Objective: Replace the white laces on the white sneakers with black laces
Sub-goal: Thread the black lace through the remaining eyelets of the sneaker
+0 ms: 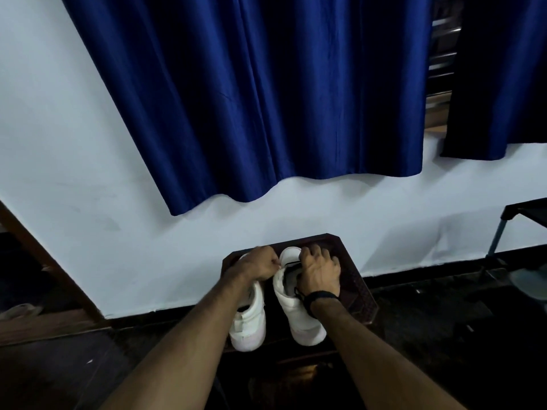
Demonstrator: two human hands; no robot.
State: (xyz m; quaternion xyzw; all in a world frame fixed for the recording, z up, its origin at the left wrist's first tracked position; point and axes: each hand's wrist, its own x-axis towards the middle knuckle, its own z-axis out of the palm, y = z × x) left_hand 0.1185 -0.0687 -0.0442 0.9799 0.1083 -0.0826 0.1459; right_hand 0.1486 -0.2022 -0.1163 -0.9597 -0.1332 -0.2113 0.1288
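Both hands at the pair of white sneakers on the dark wooden desk (359, 287).

I see my left hand (257, 265) pinching at the right-side white leather sneaker (299, 316); my right hand (321, 272) curls over its tongue, beside the left-side white leather sneaker (250, 325).

Pale white painted wall (74, 143) as landmark. Glossy dark blue fabric curtain (251, 93) hangs against it. Dark wooden stool (359, 287) stands at its base. Dark floor (444, 335) adjoins below.

I am looking into a room of a home: a blue curtain (266, 93) is hanging on a white wall (74, 161), and a small dark wooden table (359, 287) is standing on a dark floor (444, 335).
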